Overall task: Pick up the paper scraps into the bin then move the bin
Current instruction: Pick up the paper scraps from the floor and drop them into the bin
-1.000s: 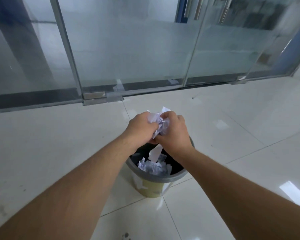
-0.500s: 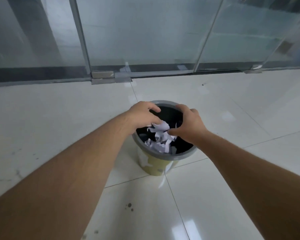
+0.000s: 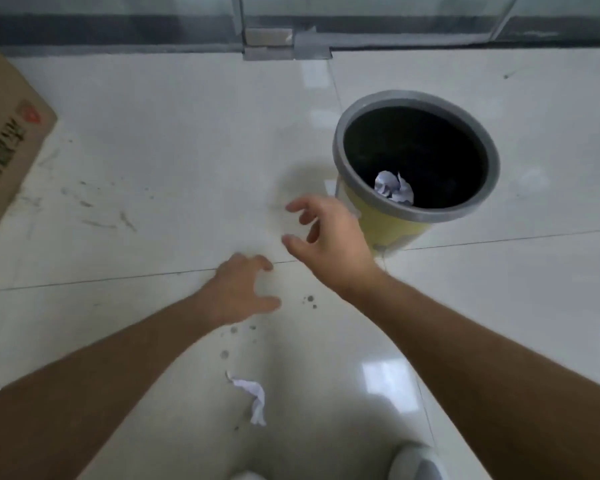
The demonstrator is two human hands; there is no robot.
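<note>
The bin (image 3: 357,174) stands on the floor at the upper right, yellow-sided with a grey rim and a black liner. Crumpled white paper (image 3: 394,189) lies inside it near the front wall. One twisted paper scrap (image 3: 252,394) lies on the tiles between my forearms, close to me. My right hand (image 3: 329,237) hovers just left of the bin, fingers spread, holding nothing. My left hand (image 3: 241,292) is lower and to the left, over the floor, fingers curled apart and empty.
A cardboard box (image 3: 4,150) juts in at the left edge. Glass doors with a metal floor fitting (image 3: 284,43) run along the back. Dark spots (image 3: 309,301) mark the tiles. The toe of a shoe (image 3: 414,462) shows at the bottom.
Both hands let the paper drop into the bin and pulled back to its left, now empty. The view tilted down, bringing the box and a floor scrap into sight.
</note>
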